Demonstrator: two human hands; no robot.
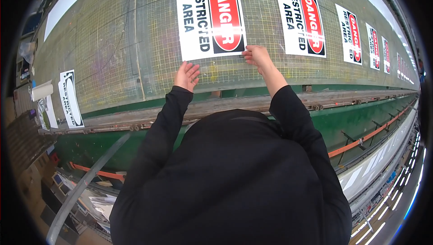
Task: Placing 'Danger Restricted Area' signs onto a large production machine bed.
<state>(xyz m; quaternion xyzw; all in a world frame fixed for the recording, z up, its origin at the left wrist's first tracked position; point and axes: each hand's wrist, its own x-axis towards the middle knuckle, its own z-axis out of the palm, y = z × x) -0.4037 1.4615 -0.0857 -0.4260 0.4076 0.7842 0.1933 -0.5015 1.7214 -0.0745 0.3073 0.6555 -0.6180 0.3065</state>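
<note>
A white sign point(210, 18) with a red oval on a black panel lies flat on the gridded green desk point(112, 42), straight ahead of the person. The left hand point(186, 76) sits just below the sign's near left corner, grip open, fingers spread, holding nothing. The right hand point(256, 56) touches the sign's near right corner; fingers curl at the edge, but whether they pinch it cannot be told. More signs point(301, 19) of the same kind lie in a row to the right of it. Well to its left, at the desk's near edge, lie another sign point(70, 98) and a white roll point(41, 91).
</note>
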